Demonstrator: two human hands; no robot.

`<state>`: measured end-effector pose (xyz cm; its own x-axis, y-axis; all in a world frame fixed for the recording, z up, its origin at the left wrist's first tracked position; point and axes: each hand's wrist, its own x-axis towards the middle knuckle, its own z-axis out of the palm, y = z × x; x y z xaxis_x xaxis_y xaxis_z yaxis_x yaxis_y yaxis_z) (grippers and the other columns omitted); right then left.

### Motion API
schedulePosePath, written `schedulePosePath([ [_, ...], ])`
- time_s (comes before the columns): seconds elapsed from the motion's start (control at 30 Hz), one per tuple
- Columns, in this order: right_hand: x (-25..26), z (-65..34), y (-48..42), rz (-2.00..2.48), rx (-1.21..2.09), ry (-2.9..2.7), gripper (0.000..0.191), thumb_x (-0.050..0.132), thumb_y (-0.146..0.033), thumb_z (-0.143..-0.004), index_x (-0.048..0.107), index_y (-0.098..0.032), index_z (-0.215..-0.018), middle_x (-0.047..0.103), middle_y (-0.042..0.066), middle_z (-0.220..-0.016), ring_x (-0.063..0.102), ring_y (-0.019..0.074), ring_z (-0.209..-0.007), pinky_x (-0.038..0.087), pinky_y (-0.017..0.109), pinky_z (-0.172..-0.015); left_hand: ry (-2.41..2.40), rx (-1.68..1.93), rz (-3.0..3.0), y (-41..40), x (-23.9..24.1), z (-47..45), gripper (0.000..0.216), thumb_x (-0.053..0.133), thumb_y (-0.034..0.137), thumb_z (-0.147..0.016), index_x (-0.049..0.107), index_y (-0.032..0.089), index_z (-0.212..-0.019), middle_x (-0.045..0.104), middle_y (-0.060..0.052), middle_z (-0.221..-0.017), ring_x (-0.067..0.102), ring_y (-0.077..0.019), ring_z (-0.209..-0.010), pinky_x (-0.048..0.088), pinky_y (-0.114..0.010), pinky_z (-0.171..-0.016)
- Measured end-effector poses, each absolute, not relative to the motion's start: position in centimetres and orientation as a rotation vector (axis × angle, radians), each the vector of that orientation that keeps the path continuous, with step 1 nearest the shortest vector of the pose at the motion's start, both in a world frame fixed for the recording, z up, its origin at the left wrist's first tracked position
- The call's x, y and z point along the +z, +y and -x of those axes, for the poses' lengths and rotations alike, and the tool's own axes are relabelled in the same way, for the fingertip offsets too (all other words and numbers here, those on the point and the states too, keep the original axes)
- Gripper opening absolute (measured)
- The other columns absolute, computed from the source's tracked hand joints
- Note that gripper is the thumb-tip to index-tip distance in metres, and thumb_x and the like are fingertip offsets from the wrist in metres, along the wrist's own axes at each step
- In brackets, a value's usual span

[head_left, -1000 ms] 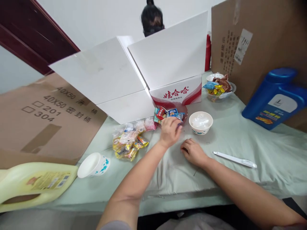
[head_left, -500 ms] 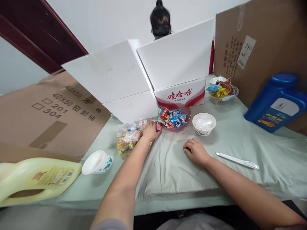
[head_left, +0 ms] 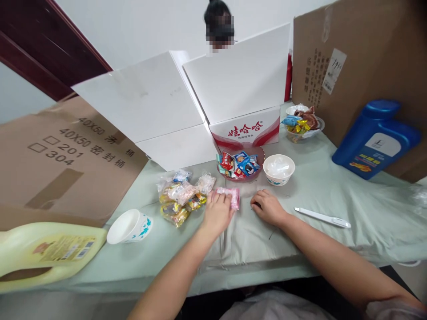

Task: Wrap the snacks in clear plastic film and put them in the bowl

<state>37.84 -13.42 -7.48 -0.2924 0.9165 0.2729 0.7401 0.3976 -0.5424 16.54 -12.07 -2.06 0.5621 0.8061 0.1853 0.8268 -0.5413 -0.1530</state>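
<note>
My left hand (head_left: 219, 210) is closed over a small pink-wrapped snack packet (head_left: 235, 198) at the middle of the table. Just left of it lies a pile of snacks in clear and yellow wrappers (head_left: 182, 195). My right hand (head_left: 267, 206) rests on the cloth with its fingers loosely curled in, and nothing shows in them. Beyond both hands stands a pink glass bowl (head_left: 242, 177) holding red and blue packets (head_left: 246, 163). Next to it is a paper bowl (head_left: 279, 179) with clear plastic inside. A white utility knife (head_left: 322, 218) lies right of my right hand.
An empty paper bowl (head_left: 128, 227) and a pale yellow jug (head_left: 63, 251) stand at left. A blue bottle (head_left: 375, 138) and a bowl of wrapped sweets (head_left: 303, 126) are at right. White boxes (head_left: 240, 75) and brown cartons (head_left: 63, 155) line the back; a person sits behind.
My left hand has drawn back from beside the glass bowl, bringing the pink packet out from the pile. My right hand stays on the cloth. The view has shifted slightly.
</note>
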Motion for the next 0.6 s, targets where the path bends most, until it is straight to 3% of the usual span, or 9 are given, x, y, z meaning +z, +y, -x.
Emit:
schedulePosePath([
  [0.07, -7.2, -37.9, -13.5, 1.414, 0.425, -2.125, 0.01, 0.059, -0.016, -0.087, 0.069, -0.017, -0.087, 0.067, 0.007, -0.089, 0.055, 0.0213, -0.089, 0.043, 0.034, -0.083, -1.356, -0.225, 2.605, -14.0, -2.6, -17.4, 0.04, 0.065, 0.036, -0.084, 0.064, 0.014, -0.118, 0.066, -0.015, -0.106, 0.058, -0.0321, -0.102, 0.042, -0.052, -0.098],
  [0.17, -6.1, -38.4, -14.3, 1.405, 0.422, -2.139, 0.012, 0.06, -0.018, -0.088, 0.068, -0.016, -0.096, 0.068, 0.008, -0.096, 0.058, 0.0219, -0.093, 0.045, 0.034, -0.086, -1.361, -0.374, 2.656, -15.3, -3.7, -17.7, 0.046, 0.069, 0.042, -0.081, 0.064, 0.015, -0.119, 0.064, -0.014, -0.104, 0.055, -0.0338, -0.105, 0.042, -0.055, -0.098],
  [0.3, -4.9, -41.5, -17.2, 1.508, 0.229, -2.117, 0.02, 0.056, -0.026, -0.091, 0.066, -0.019, -0.107, 0.068, 0.01, -0.109, 0.059, 0.0254, -0.101, 0.044, 0.039, -0.087, -1.417, -0.595, 2.715, -15.0, -5.6, -15.9, 0.051, 0.072, 0.039, -0.079, 0.06, 0.022, -0.127, 0.052, -0.014, -0.129, 0.036, -0.0397, -0.132, 0.036, -0.061, -0.106],
  [0.43, -5.9, -46.9, -20.6, 1.86, -0.021, -2.04, 0.021, 0.059, -0.027, -0.087, 0.068, -0.022, -0.105, 0.068, 0.01, -0.109, 0.06, 0.03, -0.099, 0.045, 0.042, -0.08, -1.408, -0.743, 2.821, -14.5, -7.5, -13.9, 0.057, 0.066, 0.029, -0.084, 0.048, 0.027, -0.139, 0.035, -0.012, -0.148, 0.028, -0.0358, -0.142, 0.037, -0.056, -0.11],
  [0.6, -6.8, -49.7, -21.7, 2.039, -0.021, -2.007, 0.019, 0.051, -0.022, -0.089, 0.066, -0.019, -0.099, 0.067, 0.01, -0.091, 0.062, 0.0278, -0.086, 0.047, 0.04, -0.074, -1.245, -1.149, 2.828, -14.5, -7.7, -13.9, 0.049, 0.06, 0.017, -0.087, 0.047, 0.025, -0.133, 0.053, -0.01, -0.133, 0.043, -0.0288, -0.134, 0.041, -0.052, -0.109],
])
